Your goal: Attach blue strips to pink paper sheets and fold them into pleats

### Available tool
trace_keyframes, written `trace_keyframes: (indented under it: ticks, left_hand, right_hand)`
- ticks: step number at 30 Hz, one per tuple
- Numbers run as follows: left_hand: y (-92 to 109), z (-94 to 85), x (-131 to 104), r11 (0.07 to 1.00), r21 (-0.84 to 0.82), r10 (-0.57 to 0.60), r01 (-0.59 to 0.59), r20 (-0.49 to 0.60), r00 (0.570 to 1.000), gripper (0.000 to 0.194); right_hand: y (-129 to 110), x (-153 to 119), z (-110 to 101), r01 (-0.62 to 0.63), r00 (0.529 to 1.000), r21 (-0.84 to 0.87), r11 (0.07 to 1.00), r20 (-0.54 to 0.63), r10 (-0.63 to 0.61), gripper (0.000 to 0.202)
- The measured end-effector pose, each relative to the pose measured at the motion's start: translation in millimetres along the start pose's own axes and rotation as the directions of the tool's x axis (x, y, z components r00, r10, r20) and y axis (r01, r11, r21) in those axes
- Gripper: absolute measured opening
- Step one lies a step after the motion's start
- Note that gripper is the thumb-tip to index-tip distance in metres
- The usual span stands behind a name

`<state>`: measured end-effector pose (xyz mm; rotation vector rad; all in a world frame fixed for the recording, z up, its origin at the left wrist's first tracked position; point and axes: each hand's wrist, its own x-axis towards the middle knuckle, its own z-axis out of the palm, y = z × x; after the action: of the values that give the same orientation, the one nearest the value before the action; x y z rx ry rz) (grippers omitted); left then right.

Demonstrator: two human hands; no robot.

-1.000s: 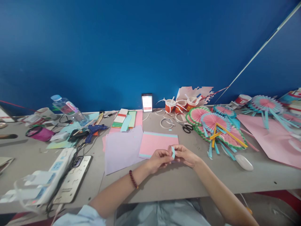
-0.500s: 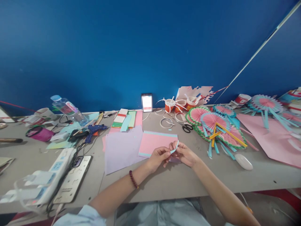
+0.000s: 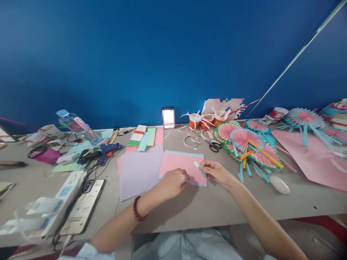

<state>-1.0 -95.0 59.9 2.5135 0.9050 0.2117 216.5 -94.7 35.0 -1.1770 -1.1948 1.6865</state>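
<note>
Light-blue strip held over a pink sheet, mid-bench. The right hand (image 3: 214, 172) pinches the strip (image 3: 197, 165) between its fingers above the right-hand part of the pink sheet (image 3: 180, 164), one end standing free toward the back edge of the bench (image 3: 162, 218). The left hand (image 3: 175, 183) lies over the sheet's near edge, its fingers curled downward; I cannot tell whether they press on the paper or pinch something, since their tips are turned from view. The sheet lies short of the bench's front edge, near its middle, with a lavender sheet (image 3: 139, 177) to its left; a light-blue band (image 3: 184, 154) runs along its far edge. Black-handled scissors (image 3: 215, 147) rest beyond its far right corner, toward the bench's back edge. On handling, as I judge it: so narrow a piece is best gripped lightly and close to one end, so that it neither creases nor curls; the left fingers would serve best laid flat, steadying the sheet without buckling it; and the right wrist, kept low, should let the strip be turned parallel to the sheet's edge before any contact.
</note>
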Motion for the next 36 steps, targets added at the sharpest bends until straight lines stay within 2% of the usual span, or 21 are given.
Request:
trace_keyframes:
  ticks: [3,5,9,12,15,19,22,24,27,32,36]
  left_hand:
    - [-1.1,13.4,-9.8,0.977,0.210,0.024,-0.032,0.040,0.999,0.020]
    - [-3.8,29.7,-14.3,0.964,0.259,0.061,-0.060,0.005,0.998,0.018]
    - [-13.4,56.3,-17.7,0.962,0.271,0.070,-0.032,-0.132,0.989,0.012]
    - [-19.4,61.4,-16.0,0.976,0.217,0.074,-0.025,-0.221,0.972,0.012]
    - [-21.9,56.8,-11.6,0.988,0.155,0.053,-0.015,-0.244,0.968,0.013]
    - [-21.9,49.8,-2.5,0.995,0.098,0.046,-0.027,-0.201,0.979,0.017]
    - [-20.9,49.5,6.9,0.997,-0.064,0.019,-0.033,-0.215,0.976,0.016]
    - [-20.0,51.4,13.4,0.963,-0.269,-0.064,-0.001,-0.230,0.971,0.015]
    - [-19.4,55.1,21.1,0.856,-0.510,-0.208,0.080,-0.197,0.958,0.014]
    - [-20.1,58.4,25.3,0.781,-0.609,-0.288,0.138,-0.156,0.945,0.015]
    - [-19.4,56.2,25.5,0.733,-0.663,-0.304,0.154,-0.117,0.946,0.017]
  right_hand:
    - [1.1,-1.6,-0.1,-0.087,0.991,-0.254,0.963,0.081,0.111,0.033]
    - [2.5,-0.8,-1.2,-0.095,0.983,-0.392,0.915,0.109,0.149,0.032]
    - [5.0,6.2,-4.6,-0.049,0.977,-0.633,0.773,0.131,0.170,0.029]
    - [6.4,13.6,-5.7,-0.015,0.967,-0.728,0.686,0.163,0.194,0.026]
    - [6.6,18.7,-5.3,-0.006,0.964,-0.756,0.655,0.169,0.204,0.022]
    - [6.7,21.1,-6.0,-0.007,0.958,-0.759,0.651,0.182,0.223,0.020]
    - [8.5,20.9,-8.7,-0.001,0.949,-0.749,0.663,0.208,0.236,0.020]
    - [9.8,20.2,-10.8,-0.004,0.944,-0.736,0.676,0.220,0.246,0.020]
    - [9.0,17.9,-13.2,-0.016,0.937,-0.717,0.697,0.232,0.261,0.020]
    - [0.2,11.4,-14.3,-0.024,0.929,-0.684,0.729,0.255,0.269,0.021]
    - [-2.0,6.2,-16.9,-0.054,0.944,-0.640,0.766,0.218,0.249,0.019]
